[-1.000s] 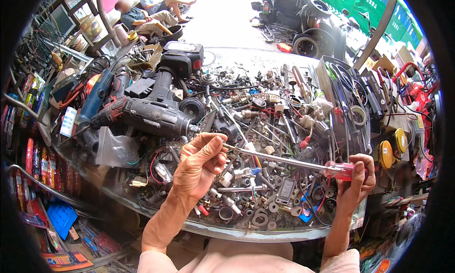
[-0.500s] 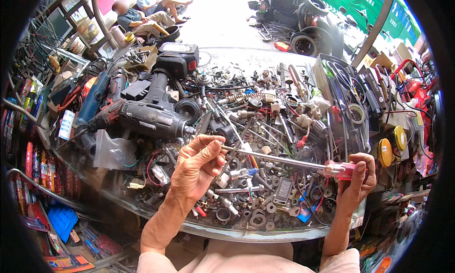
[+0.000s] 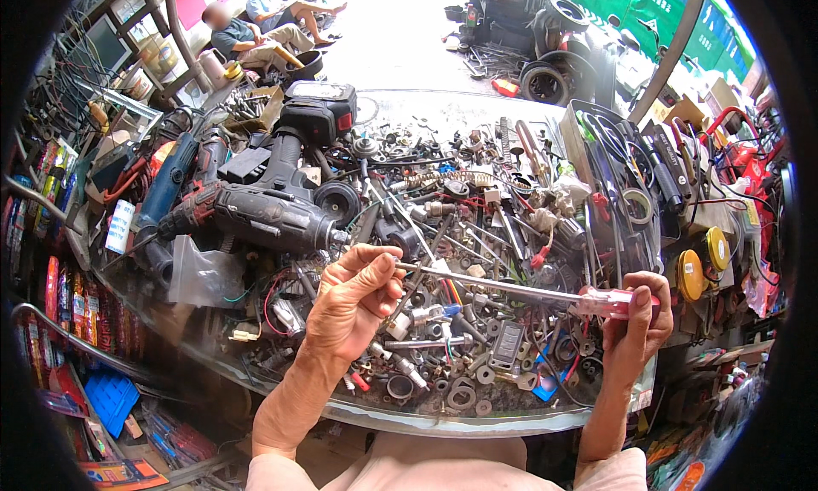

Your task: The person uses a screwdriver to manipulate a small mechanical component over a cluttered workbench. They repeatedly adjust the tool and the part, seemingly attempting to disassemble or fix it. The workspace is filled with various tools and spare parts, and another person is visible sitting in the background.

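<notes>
A long screwdriver (image 3: 511, 287) with a clear and red handle lies nearly level above the parts-strewn table. Its handle is wrapped by the fingers of my right hand (image 3: 641, 325), thumb along the side. At the tip end, my left hand (image 3: 354, 299) has thumb and forefinger pinched together. Something small seems to sit between those fingertips, touching or right beside the screwdriver's tip, but it is too small to name. Under both hands spreads a dense heap of bolts, washers, sockets and wires.
A big black cordless impact wrench (image 3: 268, 210) lies left of my left hand, by a clear plastic bag (image 3: 204, 274). A metal tray (image 3: 579, 120) of cables and tools stands at the right. Yellow round tins (image 3: 691, 274) hang beyond it. Two people sit at the far left.
My right hand and the screwdriver handle have shifted very slightly left and up. The left hand's pinch stays almost in place.
</notes>
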The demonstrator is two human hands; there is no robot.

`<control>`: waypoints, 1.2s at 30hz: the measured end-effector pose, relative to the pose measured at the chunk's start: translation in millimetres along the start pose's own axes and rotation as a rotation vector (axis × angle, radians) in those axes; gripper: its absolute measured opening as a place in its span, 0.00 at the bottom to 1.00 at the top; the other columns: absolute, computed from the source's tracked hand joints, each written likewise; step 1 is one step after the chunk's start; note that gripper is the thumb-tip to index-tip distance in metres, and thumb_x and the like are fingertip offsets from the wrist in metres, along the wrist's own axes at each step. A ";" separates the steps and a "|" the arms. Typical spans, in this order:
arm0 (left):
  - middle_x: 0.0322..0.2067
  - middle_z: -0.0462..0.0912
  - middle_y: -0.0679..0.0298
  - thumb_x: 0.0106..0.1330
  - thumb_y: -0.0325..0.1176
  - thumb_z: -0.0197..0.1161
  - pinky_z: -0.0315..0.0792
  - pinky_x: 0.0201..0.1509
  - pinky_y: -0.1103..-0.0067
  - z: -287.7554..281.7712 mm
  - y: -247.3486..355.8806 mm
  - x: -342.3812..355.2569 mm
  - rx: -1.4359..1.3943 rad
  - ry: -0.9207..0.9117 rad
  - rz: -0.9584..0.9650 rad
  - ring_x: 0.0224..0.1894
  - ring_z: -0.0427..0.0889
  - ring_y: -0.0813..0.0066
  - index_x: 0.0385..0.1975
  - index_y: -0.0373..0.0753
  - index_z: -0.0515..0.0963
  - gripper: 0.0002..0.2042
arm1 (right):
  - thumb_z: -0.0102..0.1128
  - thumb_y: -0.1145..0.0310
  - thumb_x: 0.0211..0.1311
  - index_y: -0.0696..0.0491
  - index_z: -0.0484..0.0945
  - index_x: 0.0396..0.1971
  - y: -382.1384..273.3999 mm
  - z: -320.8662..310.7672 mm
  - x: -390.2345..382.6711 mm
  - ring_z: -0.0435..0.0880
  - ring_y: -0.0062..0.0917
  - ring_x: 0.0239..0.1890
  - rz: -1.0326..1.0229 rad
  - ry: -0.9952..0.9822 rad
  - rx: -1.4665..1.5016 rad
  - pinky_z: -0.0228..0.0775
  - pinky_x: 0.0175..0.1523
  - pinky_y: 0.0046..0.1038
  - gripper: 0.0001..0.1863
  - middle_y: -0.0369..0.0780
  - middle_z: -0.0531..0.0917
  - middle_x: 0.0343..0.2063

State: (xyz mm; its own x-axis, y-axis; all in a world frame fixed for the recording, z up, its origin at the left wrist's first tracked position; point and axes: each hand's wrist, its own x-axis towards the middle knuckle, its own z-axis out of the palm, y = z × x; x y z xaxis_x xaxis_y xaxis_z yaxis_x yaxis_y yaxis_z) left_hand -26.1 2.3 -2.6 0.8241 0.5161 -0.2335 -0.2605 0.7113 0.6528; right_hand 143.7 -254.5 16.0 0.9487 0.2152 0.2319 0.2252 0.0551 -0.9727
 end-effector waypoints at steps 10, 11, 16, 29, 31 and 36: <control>0.28 0.82 0.60 0.61 0.29 0.62 0.69 0.23 0.88 -1.7 2.0 1.2 -0.001 0.017 0.006 0.25 0.80 0.80 0.37 0.35 0.78 0.07 | 0.60 0.63 0.53 0.59 0.69 0.43 -8.0 10.3 0.8 0.69 0.10 0.15 -0.115 -0.111 0.057 0.58 0.18 0.12 0.21 0.38 0.76 0.26; 0.28 0.82 0.60 0.61 0.29 0.62 0.69 0.23 0.88 -1.2 1.9 1.0 -0.003 0.018 0.005 0.25 0.79 0.80 0.37 0.35 0.78 0.07 | 0.61 0.62 0.53 0.59 0.69 0.43 -4.9 7.1 1.2 0.68 0.10 0.14 -0.124 -0.106 0.028 0.57 0.17 0.12 0.21 0.38 0.76 0.25; 0.28 0.81 0.58 0.62 0.29 0.61 0.67 0.21 0.89 -1.5 -0.9 1.5 0.010 0.020 0.012 0.25 0.79 0.81 0.38 0.33 0.77 0.08 | 0.60 0.55 0.59 0.58 0.72 0.33 -0.2 2.1 0.3 0.62 0.08 0.07 -0.060 -0.056 -0.010 0.47 0.11 0.12 0.19 0.30 0.72 0.14; 0.27 0.82 0.60 0.61 0.29 0.62 0.69 0.22 0.88 -2.6 0.4 1.4 0.015 0.007 -0.005 0.25 0.79 0.80 0.37 0.34 0.78 0.07 | 0.63 0.54 0.56 0.58 0.72 0.38 -3.6 2.2 -2.5 0.65 0.09 0.10 -0.072 -0.050 -0.002 0.52 0.14 0.11 0.22 0.32 0.73 0.19; 0.27 0.82 0.60 0.61 0.29 0.62 0.68 0.22 0.88 -2.9 -0.2 2.0 0.012 0.007 -0.011 0.25 0.79 0.80 0.37 0.34 0.78 0.07 | 0.61 0.51 0.57 0.58 0.72 0.35 -1.5 1.2 -1.5 0.64 0.08 0.09 -0.058 -0.041 -0.013 0.50 0.12 0.11 0.22 0.31 0.73 0.18; 0.27 0.81 0.60 0.61 0.29 0.62 0.68 0.22 0.87 -2.1 -1.0 3.0 -0.005 0.007 -0.023 0.24 0.79 0.80 0.37 0.34 0.78 0.07 | 0.62 0.58 0.55 0.59 0.70 0.41 -9.2 14.1 -1.2 0.69 0.10 0.13 -0.155 -0.106 0.119 0.56 0.15 0.11 0.22 0.37 0.76 0.23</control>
State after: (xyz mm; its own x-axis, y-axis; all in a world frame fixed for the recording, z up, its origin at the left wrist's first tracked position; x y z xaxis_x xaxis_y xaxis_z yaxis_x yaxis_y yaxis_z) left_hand -24.5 4.1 -5.4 0.8262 0.5031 -0.2534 -0.2444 0.7254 0.6435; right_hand 137.4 -241.5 24.8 0.8748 0.2959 0.3837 0.3326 0.2092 -0.9196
